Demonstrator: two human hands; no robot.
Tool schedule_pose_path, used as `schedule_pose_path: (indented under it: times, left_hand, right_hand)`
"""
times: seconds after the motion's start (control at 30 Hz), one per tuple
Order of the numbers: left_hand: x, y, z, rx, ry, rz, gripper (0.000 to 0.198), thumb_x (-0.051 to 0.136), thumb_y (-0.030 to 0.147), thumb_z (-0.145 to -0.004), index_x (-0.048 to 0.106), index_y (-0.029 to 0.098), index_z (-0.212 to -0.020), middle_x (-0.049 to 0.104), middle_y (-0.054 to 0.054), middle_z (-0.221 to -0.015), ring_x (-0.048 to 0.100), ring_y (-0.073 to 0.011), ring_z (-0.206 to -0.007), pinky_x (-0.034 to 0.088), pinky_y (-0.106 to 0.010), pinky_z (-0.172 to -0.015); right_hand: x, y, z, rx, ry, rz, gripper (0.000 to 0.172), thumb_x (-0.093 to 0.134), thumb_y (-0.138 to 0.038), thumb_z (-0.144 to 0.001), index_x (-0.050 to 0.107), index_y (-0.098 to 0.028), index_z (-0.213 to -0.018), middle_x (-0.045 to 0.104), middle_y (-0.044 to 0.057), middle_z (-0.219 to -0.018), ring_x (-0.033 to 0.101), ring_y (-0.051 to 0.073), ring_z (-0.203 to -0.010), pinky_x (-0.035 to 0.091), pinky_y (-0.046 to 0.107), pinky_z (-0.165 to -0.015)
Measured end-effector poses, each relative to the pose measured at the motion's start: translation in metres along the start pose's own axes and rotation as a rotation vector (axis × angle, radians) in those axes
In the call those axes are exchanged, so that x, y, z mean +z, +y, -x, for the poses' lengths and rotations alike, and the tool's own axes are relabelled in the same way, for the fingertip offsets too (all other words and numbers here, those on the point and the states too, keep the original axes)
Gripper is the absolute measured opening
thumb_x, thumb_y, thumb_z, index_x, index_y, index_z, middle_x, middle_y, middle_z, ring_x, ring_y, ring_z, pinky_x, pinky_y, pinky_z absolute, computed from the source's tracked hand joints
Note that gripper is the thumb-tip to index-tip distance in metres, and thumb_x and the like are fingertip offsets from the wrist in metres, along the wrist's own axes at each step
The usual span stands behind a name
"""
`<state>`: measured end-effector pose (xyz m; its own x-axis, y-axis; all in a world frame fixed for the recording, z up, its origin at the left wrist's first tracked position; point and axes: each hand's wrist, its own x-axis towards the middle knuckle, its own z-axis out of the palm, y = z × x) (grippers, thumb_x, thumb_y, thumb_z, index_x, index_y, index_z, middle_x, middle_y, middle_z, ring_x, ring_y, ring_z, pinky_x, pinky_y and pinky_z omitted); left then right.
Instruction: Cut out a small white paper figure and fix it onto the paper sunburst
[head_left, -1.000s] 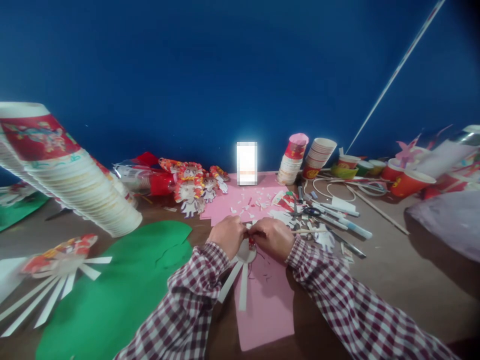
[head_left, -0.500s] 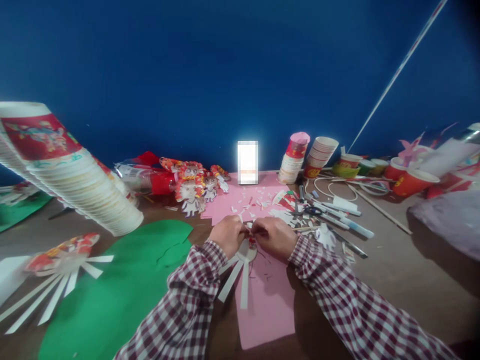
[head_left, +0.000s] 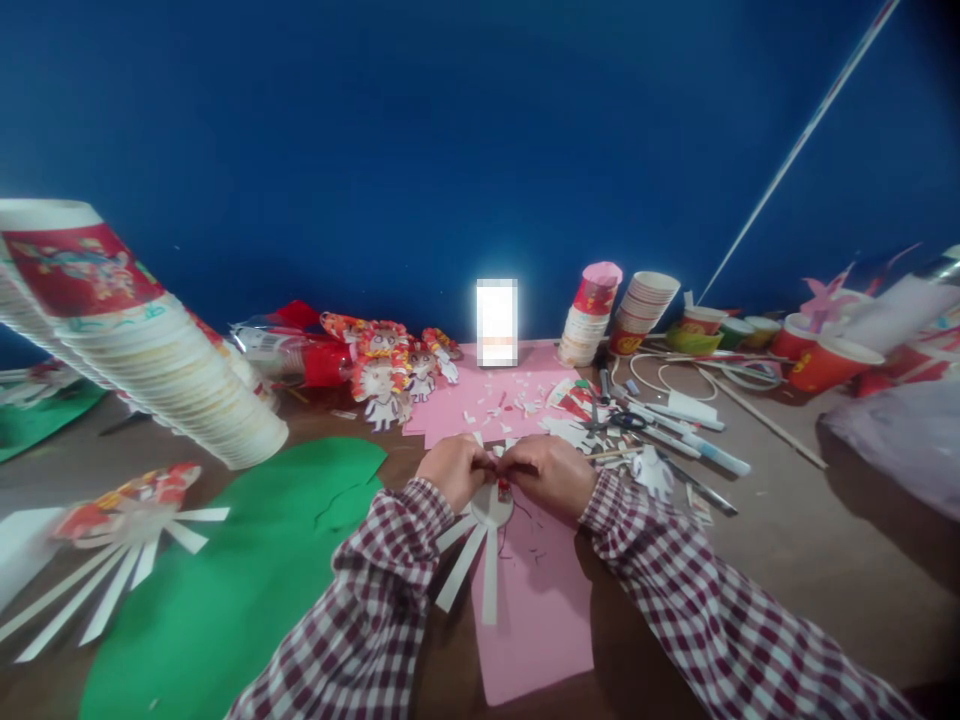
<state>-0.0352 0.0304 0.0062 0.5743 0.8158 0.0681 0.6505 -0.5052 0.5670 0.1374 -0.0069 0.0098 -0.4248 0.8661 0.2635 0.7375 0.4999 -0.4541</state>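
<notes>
My left hand (head_left: pixel 455 472) and my right hand (head_left: pixel 551 475) meet in front of me, thumbs and fingertips pinched together. Below the fingers is a cut paper cup (head_left: pixel 492 510), its white round bottom showing and its white strips fanned out toward me. A small red printed part (head_left: pixel 504 489) of it shows just under my fingertips. Both hands grip its upper part, though the exact spot is covered by the fingers. Under it lies a pink paper sheet (head_left: pixel 536 640) with dark marks or thin scraps on it.
At left, a leaning stack of paper cups (head_left: pixel 172 370) stands by a green sheet (head_left: pixel 225 590) and another cut cup (head_left: pixel 142 520). Paper figures (head_left: pixel 382 385) lie farther back. Pens (head_left: pixel 697 445), paper scraps (head_left: pixel 517 405), and cup stacks (head_left: pixel 585 315) are to the right.
My fingertips have shifted very slightly against each other, still pinched over the cut cup. The whole view has moved a little; the other things stay put.
</notes>
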Motion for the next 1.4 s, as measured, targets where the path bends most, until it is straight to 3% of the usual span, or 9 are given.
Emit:
schedule_pose_path:
  times: [0.23,0.63,0.83,1.03,1.4]
  left_hand:
    - [-0.001,-0.004,-0.003,-0.013,-0.027,0.051,0.017,0.057,0.031,-0.067,0.068,0.018,-0.066,0.058,0.000,-0.064,0.052,-0.0112,-0.063,0.037,-0.021,-0.056]
    - [-0.010,0.002,-0.001,0.122,-0.108,-0.040,0.020,0.052,0.020,-0.072,0.070,0.023,-0.078,0.059,-0.001,-0.069,0.054,-0.0126,-0.072,0.038,-0.021,-0.064]
    - [-0.011,0.006,0.000,0.076,-0.099,-0.100,0.020,0.052,0.022,-0.071,0.069,0.025,-0.081,0.060,-0.002,-0.072,0.054,-0.0147,-0.074,0.039,-0.023,-0.066]
    - [-0.006,0.005,0.001,0.010,-0.050,-0.082,0.018,0.053,0.022,-0.068,0.069,0.024,-0.074,0.062,-0.002,-0.072,0.055,-0.0149,-0.073,0.039,-0.023,-0.064]
    - [-0.005,0.002,-0.002,-0.102,-0.121,0.015,0.017,0.057,0.025,-0.063,0.070,0.025,-0.074,0.067,0.000,-0.072,0.059,-0.0139,-0.069,0.040,-0.022,-0.060]
  right_hand:
    - [0.000,0.000,0.001,0.009,-0.008,-0.011,0.015,0.057,-0.016,-0.073,0.067,-0.024,-0.080,0.065,-0.001,-0.079,0.057,0.012,-0.074,0.038,0.021,-0.067]
    - [0.003,-0.001,-0.001,-0.072,0.000,0.032,0.020,0.055,-0.008,-0.069,0.068,-0.022,-0.077,0.064,0.001,-0.078,0.056,0.013,-0.076,0.038,0.021,-0.070]
    - [0.003,-0.002,0.000,-0.069,-0.016,0.037,0.021,0.053,-0.007,-0.070,0.068,-0.022,-0.076,0.064,0.001,-0.078,0.055,0.013,-0.077,0.038,0.022,-0.072]
    - [0.003,-0.002,0.001,0.027,0.011,0.078,0.016,0.056,-0.014,-0.072,0.066,-0.021,-0.082,0.064,0.001,-0.076,0.056,0.014,-0.074,0.038,0.023,-0.068]
    - [0.004,-0.001,-0.001,-0.063,-0.029,0.030,0.023,0.051,-0.006,-0.068,0.068,-0.021,-0.070,0.064,0.001,-0.071,0.056,0.013,-0.072,0.038,0.022,-0.071]
